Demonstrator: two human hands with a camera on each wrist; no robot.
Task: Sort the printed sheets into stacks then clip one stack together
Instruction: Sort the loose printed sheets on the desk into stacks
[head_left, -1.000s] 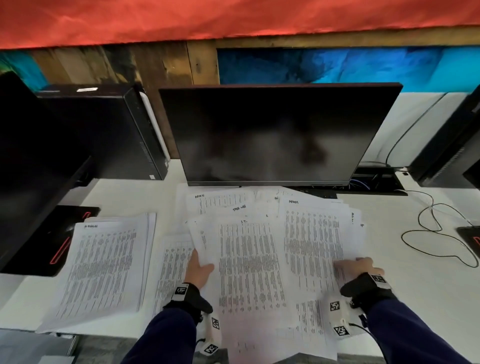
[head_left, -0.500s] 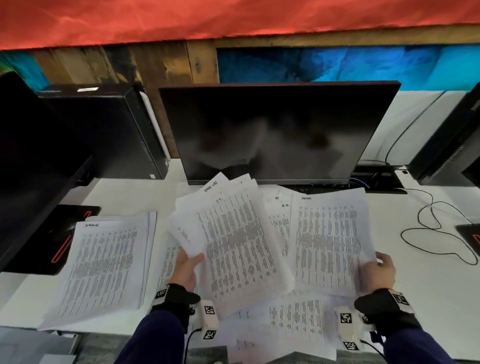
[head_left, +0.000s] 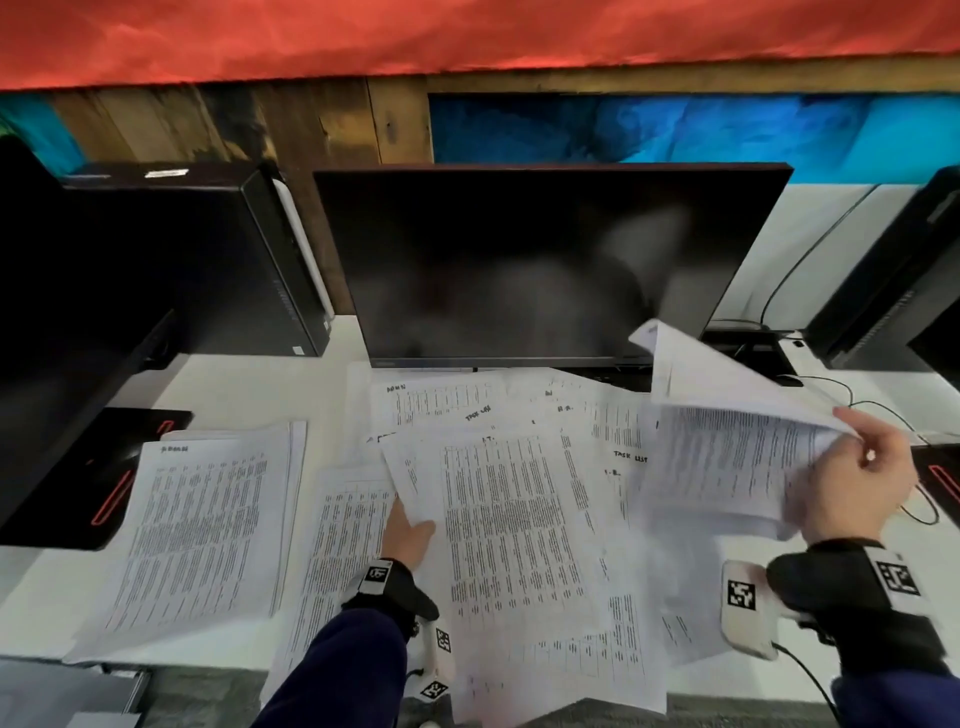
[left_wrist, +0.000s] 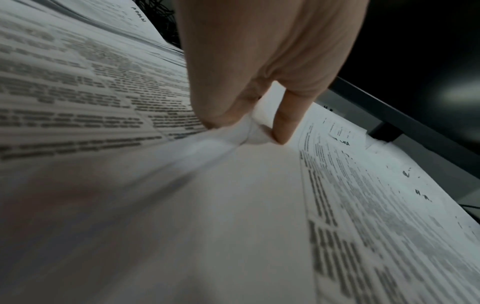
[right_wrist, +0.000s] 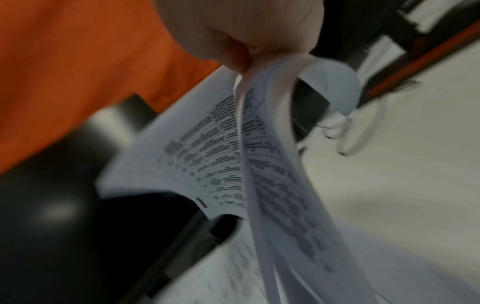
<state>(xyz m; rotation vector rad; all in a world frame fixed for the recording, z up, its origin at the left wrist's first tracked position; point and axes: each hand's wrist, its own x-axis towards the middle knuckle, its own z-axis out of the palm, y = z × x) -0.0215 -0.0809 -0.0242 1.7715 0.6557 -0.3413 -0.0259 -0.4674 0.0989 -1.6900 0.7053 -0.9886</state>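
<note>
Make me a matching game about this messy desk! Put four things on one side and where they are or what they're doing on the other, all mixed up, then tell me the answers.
Things:
1. neat stack
2. lifted bundle
3. left hand
4. monitor

Places or states:
A. dark, standing behind the spread sheets
B. gripped in the right hand, curling up off the desk
C. lying flat on the left side of the desk
D. pinching the edge of a sheet in the middle pile

Pairs: 1-C, 2-B, 3-D, 4-A
</note>
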